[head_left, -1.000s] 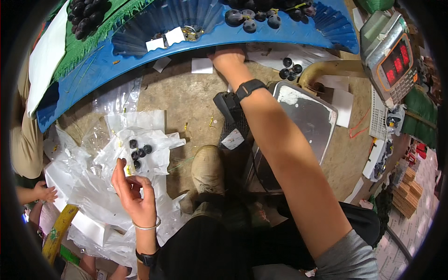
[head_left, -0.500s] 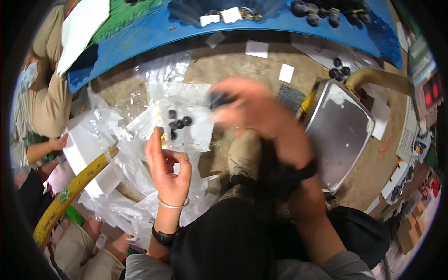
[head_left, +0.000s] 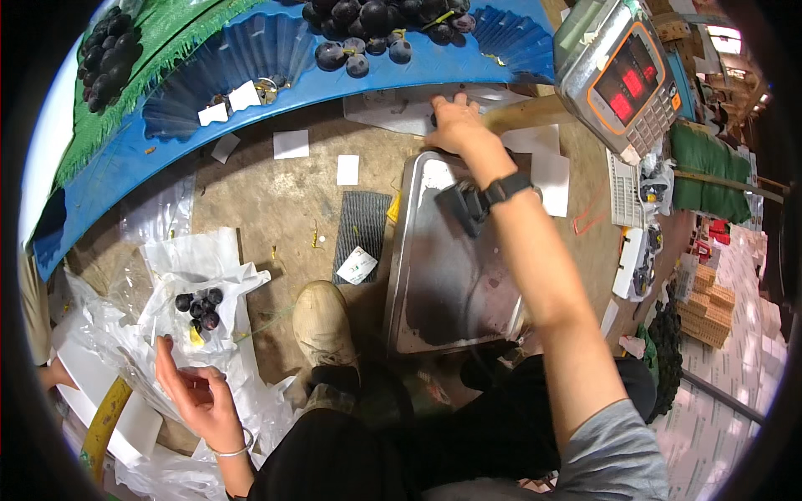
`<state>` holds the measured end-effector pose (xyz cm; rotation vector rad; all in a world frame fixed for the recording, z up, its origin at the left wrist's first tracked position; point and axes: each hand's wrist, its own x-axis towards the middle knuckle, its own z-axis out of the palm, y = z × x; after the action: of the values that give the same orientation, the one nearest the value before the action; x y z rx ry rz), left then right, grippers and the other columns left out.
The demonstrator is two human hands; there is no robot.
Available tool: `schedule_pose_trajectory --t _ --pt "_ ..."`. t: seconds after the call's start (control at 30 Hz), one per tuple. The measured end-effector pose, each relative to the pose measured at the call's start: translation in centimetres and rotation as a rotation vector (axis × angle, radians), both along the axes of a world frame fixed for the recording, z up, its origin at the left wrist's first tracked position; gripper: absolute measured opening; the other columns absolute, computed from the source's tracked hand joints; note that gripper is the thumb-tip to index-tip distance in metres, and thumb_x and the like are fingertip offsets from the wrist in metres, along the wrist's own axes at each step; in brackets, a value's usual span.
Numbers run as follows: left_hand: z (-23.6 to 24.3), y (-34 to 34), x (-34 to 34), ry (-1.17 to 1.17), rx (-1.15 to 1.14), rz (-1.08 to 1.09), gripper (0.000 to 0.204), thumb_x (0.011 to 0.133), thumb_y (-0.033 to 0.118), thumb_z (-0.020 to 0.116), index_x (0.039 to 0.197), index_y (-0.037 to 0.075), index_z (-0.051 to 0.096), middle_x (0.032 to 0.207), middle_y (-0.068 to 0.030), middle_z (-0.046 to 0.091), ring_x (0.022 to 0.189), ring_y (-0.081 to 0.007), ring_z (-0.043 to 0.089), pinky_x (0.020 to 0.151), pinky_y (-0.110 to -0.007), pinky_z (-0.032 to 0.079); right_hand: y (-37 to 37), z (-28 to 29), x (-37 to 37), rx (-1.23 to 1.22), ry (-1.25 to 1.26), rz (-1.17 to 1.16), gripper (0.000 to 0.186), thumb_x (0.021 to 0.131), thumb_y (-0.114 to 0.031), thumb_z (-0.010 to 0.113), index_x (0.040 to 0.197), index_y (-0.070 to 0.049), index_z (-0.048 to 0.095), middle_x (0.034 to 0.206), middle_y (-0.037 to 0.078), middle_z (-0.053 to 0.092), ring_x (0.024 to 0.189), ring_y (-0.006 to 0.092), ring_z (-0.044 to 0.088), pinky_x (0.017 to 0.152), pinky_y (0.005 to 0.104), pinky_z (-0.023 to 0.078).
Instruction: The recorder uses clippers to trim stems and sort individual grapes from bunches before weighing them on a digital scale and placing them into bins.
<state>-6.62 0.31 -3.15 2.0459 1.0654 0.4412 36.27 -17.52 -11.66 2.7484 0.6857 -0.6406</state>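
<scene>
My left hand [head_left: 199, 399] is beside a white plastic bag [head_left: 238, 288], its index finger stretched out, the others loosely bent and nothing between them. A few loose black grapes [head_left: 198, 307] lie on that bag, just above my fingertips. My right arm reaches over the metal platform scale [head_left: 455, 275]. At its far end my right hand [head_left: 459, 127] is palm down with fingers spread, over a clear plastic sheet [head_left: 380, 110]. A bit of something dark shows by its fingers; what lies under the palm is hidden.
A blue table edge [head_left: 276, 100] runs along the back, with bunches of grapes [head_left: 376, 21] on it. The scale's display [head_left: 622, 83] stands at the right on a post [head_left: 530, 114]. White cards [head_left: 291, 144] and a dark ribbed mat [head_left: 361, 230] lie on the floor.
The view has swung to the right. My right hand, holding something dark before, has moved away from the bag to beyond the scale, where loose grapes lay. My left hand stays near the bag.
</scene>
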Motion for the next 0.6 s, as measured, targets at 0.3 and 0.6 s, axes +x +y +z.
schedule_pose_trajectory --t 0.3,0.6 --pt "0.3 0.5 1.0 0.001 -0.014 0.012 0.064 0.082 -0.007 0.049 0.143 0.004 0.033 0.137 -0.0104 0.040 0.071 -0.0064 0.045 0.065 -0.019 0.043 -1.0 -1.0 4.2 0.139 0.463 -0.016 0.034 0.068 -0.016 0.077 0.093 -0.007 0.056 0.082 0.009 0.061 0.076 0.0232 0.061 0.061 0.0348 0.051" --pt "0.1 0.1 1.3 -0.001 -0.017 0.019 0.067 0.074 -0.014 0.049 0.139 -0.002 0.036 0.132 -0.0138 0.041 0.076 -0.0095 0.045 0.063 -0.020 0.042 1.0 2.6 -6.1 1.419 1.502 -0.517 0.029 0.081 -0.004 0.067 0.107 0.000 0.053 0.092 0.013 0.063 0.081 0.0194 0.066 0.070 0.0293 0.059"
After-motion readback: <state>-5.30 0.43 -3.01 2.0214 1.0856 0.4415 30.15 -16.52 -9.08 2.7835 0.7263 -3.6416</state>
